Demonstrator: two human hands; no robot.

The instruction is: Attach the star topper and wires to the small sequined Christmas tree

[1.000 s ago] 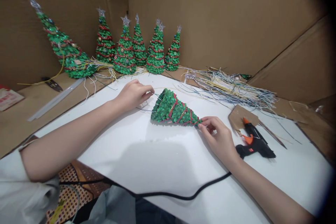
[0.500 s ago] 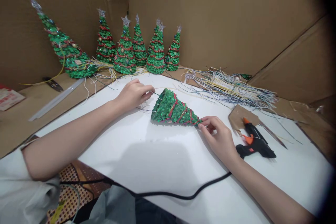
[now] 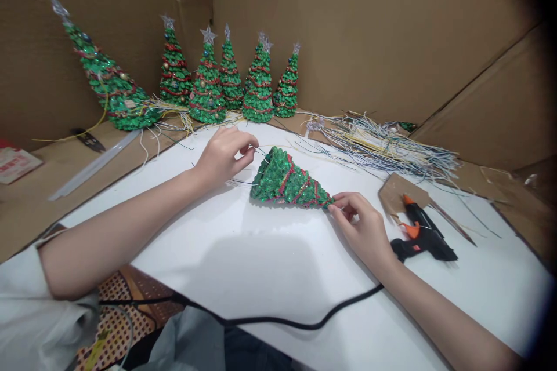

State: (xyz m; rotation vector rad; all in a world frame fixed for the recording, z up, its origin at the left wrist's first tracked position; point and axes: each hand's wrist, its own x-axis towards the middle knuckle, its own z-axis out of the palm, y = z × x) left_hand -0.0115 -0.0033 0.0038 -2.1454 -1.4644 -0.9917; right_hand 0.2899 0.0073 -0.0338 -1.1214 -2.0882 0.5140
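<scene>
A small green tree with red garland point(image 3: 289, 181) lies on its side on the white board point(image 3: 270, 266), its wide base toward the left and its tip toward the right. Thin wires point(image 3: 238, 184) stick out of the base. My left hand point(image 3: 226, 153) pinches a wire just left of the base, thumb against forefinger. At the other end, my right hand point(image 3: 359, 223) grips the tree's tip between thumb and fingers. The tip itself is partly hidden by those fingers.
Several decorated trees point(image 3: 208, 90) stand at the back, one leaning at the left point(image 3: 111, 84). A wire bundle point(image 3: 387, 145) lies back right. A black glue gun point(image 3: 429, 237) rests beside cardboard point(image 3: 398, 194) at right; its black cable point(image 3: 304, 327) crosses the front. A clear strip point(image 3: 96, 165) lies left.
My left hand has tilted slightly upward, and the wire at its fingertips has shifted. The tree and my right hand have stayed in place.
</scene>
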